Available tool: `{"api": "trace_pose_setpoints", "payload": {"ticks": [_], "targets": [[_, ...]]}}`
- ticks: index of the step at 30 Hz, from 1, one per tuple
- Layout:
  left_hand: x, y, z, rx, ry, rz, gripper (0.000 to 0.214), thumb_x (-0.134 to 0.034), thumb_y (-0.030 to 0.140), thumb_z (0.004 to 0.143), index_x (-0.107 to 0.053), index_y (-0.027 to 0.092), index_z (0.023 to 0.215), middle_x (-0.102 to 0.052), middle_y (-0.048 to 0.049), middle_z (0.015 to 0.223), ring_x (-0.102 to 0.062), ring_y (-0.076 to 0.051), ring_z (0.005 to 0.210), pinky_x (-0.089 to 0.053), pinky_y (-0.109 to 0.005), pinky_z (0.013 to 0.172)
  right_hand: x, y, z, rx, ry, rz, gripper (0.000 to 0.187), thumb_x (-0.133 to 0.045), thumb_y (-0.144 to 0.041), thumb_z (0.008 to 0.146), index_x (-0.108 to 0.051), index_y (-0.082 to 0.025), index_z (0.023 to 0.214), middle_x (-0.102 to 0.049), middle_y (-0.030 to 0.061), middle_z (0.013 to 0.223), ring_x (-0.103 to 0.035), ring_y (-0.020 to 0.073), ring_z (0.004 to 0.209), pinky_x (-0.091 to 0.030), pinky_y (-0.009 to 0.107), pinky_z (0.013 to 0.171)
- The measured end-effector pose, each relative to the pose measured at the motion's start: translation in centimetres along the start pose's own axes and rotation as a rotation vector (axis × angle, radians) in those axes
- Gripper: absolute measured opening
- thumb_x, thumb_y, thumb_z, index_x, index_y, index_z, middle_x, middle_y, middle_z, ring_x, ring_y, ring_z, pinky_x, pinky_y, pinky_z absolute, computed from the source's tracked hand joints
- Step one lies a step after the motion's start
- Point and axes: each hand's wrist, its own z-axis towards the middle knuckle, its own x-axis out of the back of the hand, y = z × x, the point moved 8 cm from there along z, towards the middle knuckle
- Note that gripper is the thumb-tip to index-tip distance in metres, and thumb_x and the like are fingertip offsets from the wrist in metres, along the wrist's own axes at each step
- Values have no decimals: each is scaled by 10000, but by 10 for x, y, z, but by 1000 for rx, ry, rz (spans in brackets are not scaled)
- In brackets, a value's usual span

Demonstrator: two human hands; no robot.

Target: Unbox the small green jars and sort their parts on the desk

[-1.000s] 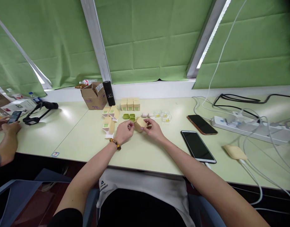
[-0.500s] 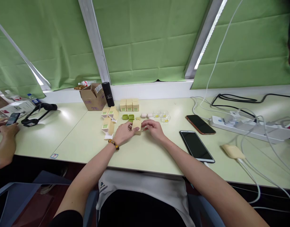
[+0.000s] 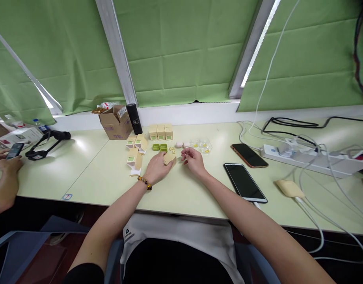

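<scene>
At worktop [image 3: 175,189] centre: box [image 3: 170,157], tan, resting flat, clasped by left grip [image 3: 157,167]; right grip [image 3: 193,158] released, just beside. Probably best steadied low, sides uncrushed, green cases [image 3: 160,147] behind undisturbed.

Left hand [image 3: 157,169] seemingly grips tan box [image 3: 170,158].

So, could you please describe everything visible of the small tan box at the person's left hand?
The small tan box looks like plain cardboard, with no label on the faces in view. It rests on the pale green table, just nearer than two green cases, turned askew to the table edge. The left hand grips its left side; the right hand is close on the other side, not touching. Whether a flap is open is too small to tell.
</scene>
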Motion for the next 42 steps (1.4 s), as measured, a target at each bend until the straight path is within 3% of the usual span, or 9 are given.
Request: {"api": "trace_pose_setpoints", "payload": {"ticks": [3,6,11,15,19,24,30,36,42], "targets": [[6,-12,6,90,15,-199,511,-647,445,958,-615,147,1372,-745,-146,1138,-715,-287,1011,-562,-425,947,9,-2,2,9,71,-16,249,-552,-345,747,-643,-218,940,-633,22,904,-617,138,673,-499,263,528],[3,-23,12,164,-20,-519,628,-668,402,958,-497,113,1488,-730,-112,1051,-705,-222,927,-601,-388,882,14,-5,2,11,110,-20,259,-555,-362,775,-630,-226,982,-635,21,923,-615,138,680,-499,266,542],[-14,-25,13,143,-128,-840,795,-841,271,800,-450,172,1485,-633,-155,1339,-683,-232,1116,-577,-448,1018,15,-10,-1,35,116,-25,258,-550,-359,812,-627,-228,1020,-632,23,932,-630,152,698,-504,280,556],[-18,-19,10,53,-145,-899,873,-900,211,689,-445,197,1434,-621,-141,1331,-652,-266,1182,-567,-455,1021,11,-16,-3,85,95,-79,245,-555,-375,852,-628,-231,1036,-649,36,932,-630,171,736,-521,296,580],[-17,-15,7,29,-112,-768,743,-871,148,682,-502,198,1326,-626,-125,1313,-636,-274,1191,-554,-443,1001,2,-32,-11,214,47,-232,224,-560,-353,886,-634,-232,1059,-689,54,960,-648,204,832,-548,326,654],[-7,0,1,-105,-55,-475,606,-846,132,708,-568,200,1243,-628,-105,1305,-612,-270,1214,-503,-446,1068,-19,-61,-30,397,-92,-548,355,-581,-302,908,-594,-250,1259,-699,88,1221,-681,240,967,-576,371,749],[3,23,-6,-300,36,-81,514,-805,242,817,-575,211,1275,-654,-106,1288,-622,-295,1216,-483,-484,1065,-36,-82,-43,454,-205,-779,528,-544,-254,896,-480,-223,1418,-559,169,1451,-681,239,857,-560,390,679],[2,33,-11,-422,73,152,461,-743,221,867,-564,201,1292,-680,-113,1269,-644,-300,1211,-481,-459,1016,-47,-87,-45,474,-285,-948,623,-527,-174,824,-427,-195,1439,-491,205,1474,-620,210,734,-473,353,560],[-1,42,-19,-526,58,288,460,-675,156,867,-555,190,1310,-665,-136,1320,-629,-314,1239,-474,-464,1002,-48,-84,-53,504,-280,-982,658,-526,-149,802,-380,-181,1442,-466,219,1465,-623,220,767,-486,358,568]]}}
